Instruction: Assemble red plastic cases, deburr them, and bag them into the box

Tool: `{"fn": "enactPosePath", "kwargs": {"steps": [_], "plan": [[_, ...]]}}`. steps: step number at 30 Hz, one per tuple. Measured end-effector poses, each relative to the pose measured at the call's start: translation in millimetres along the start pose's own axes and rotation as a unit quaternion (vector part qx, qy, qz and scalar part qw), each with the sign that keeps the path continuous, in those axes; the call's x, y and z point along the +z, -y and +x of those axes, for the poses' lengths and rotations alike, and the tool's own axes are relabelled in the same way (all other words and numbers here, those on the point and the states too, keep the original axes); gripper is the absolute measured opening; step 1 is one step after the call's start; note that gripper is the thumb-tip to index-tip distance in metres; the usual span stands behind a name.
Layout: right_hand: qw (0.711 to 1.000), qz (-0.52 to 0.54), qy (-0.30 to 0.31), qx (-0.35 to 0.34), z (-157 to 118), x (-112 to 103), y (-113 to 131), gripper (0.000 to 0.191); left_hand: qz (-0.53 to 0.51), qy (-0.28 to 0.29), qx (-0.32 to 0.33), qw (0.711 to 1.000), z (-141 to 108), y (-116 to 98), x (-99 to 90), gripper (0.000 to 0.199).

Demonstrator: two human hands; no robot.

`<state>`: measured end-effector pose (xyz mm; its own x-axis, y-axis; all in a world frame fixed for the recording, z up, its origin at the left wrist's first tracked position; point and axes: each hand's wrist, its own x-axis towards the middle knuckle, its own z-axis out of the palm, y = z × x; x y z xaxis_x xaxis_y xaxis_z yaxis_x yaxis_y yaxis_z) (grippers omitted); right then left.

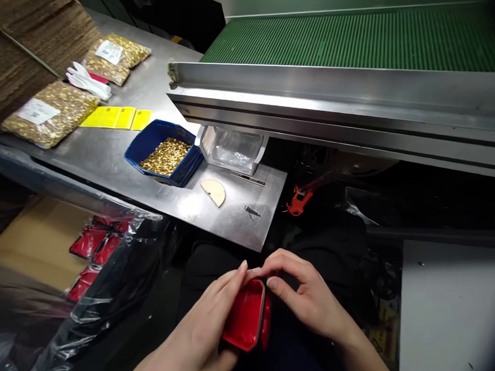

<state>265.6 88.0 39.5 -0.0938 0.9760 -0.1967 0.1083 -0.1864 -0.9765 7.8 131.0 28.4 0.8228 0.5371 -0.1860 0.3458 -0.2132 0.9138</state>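
Note:
My left hand (210, 319) is wrapped round a red plastic case (246, 318) with a dark rim, holding it above my lap with its hollow side up. My right hand (303, 290) is at the case's far end, fingers bent and thumb and forefinger closed at the rim corner, close to my left fingertips. A second red part (266, 324) shows along the case's right side; whether it is joined to it I cannot tell.
On the metal table (238, 228) are a blue bin (191, 167) of small brass-coloured parts (167, 157), a clear-lined white bin (236, 150), a cream half-disc (213, 192) and yellow labels (126, 118). A green conveyor (350, 43) lies beyond. Wrapped red items (89, 242) fill a box at left.

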Motion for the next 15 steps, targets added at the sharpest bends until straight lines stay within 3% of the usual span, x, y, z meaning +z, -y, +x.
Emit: {"fn": "enactPosePath", "kwargs": {"steps": [4,8,11,15], "plan": [[0.999,0.036,0.007,-0.01,-10,-1,3,0.012,-0.14,0.095,-0.091,0.981,-9,-3,-6.7,0.119],[0.987,0.145,0.027,-0.063,-18,5,12,0.02,-0.34,0.189,-0.118,0.913,-18,-8,-1.9,0.114],[0.973,0.2,0.031,-0.108,-23,15,20,0.022,-0.421,0.202,-0.144,0.873,-25,-12,11.6,0.102],[0.974,0.186,0.002,-0.129,-31,29,26,0.022,-0.402,0.18,-0.168,0.882,-34,-13,27.4,0.094]]}}
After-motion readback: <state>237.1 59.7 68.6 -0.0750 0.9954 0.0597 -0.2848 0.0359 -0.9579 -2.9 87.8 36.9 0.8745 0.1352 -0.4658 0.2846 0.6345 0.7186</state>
